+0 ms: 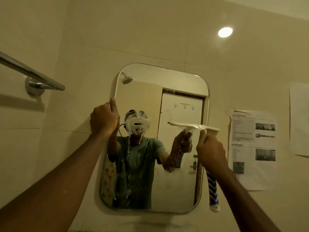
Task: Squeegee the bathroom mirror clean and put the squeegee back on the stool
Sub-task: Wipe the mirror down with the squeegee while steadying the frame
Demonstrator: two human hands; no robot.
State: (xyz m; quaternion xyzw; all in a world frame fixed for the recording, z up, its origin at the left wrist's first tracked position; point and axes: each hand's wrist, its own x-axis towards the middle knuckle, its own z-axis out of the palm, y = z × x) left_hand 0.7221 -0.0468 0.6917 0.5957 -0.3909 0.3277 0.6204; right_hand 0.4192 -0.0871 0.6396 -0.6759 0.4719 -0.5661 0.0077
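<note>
Count: one mirror (pixel 175 190), one squeegee (pixel 194 126), two hands. The mirror is a rounded rectangle mounted on the tiled wall, centre of frame. The left hand (pixel 103 118), left of centre, is clenched on the mirror's left rim, with the thumb pointing up along the edge. The right hand (pixel 210 148), right of centre, is clenched around the squeegee's handle just below the blade. The blade is pale and lies level across the right half of the glass at mid height, its right end reaching past the mirror's edge. It looks pressed to the glass, though contact cannot be confirmed at this angle. The blue-and-white striped handle hangs down below the hand, ending beside the mirror's lower right corner. Foam streaks (pixel 133 133) run down the glass left of centre, and the lower left of the glass is speckled. Also noted: one metal towel bar (pixel 33 74) at upper left, one round ceiling light (pixel 225 32) at upper right, and two paper sheets on the wall at right, one printed sheet (pixel 252 148) and one blank sheet (pixel 299 119) at the frame edge.
</note>
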